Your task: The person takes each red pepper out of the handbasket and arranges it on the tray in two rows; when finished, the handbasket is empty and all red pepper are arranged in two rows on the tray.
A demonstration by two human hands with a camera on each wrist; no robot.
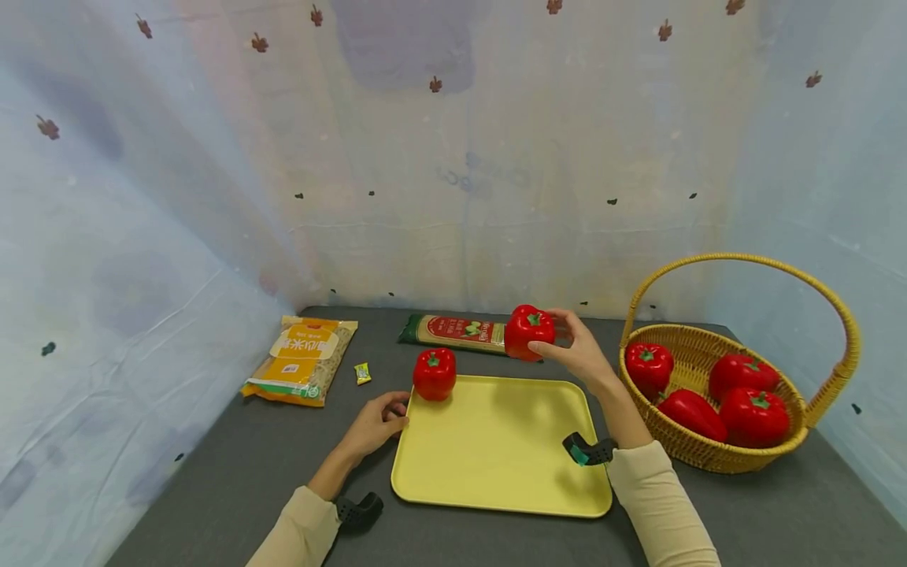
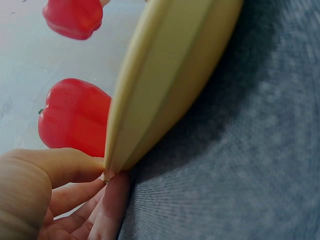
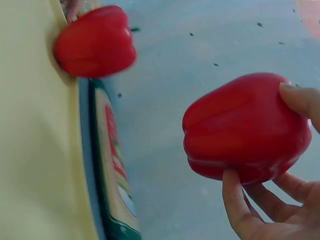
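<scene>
My right hand grips a red bell pepper with the thumb on one side and the fingers on the other. In the right wrist view the held pepper hangs in the air, clear of the yellow tray. The left hand pinches the left rim of that tray between thumb and fingers, as the left wrist view shows at the tray's edge. Another red bell pepper stands upright in the tray's far left corner, close by the left hand.
A yellow wicker basket with a tall handle stands at the right, several red peppers inside. Behind the tray lies a long green-ended food packet. On the left are a yellow-orange bag of grain and a small yellow wrapped piece.
</scene>
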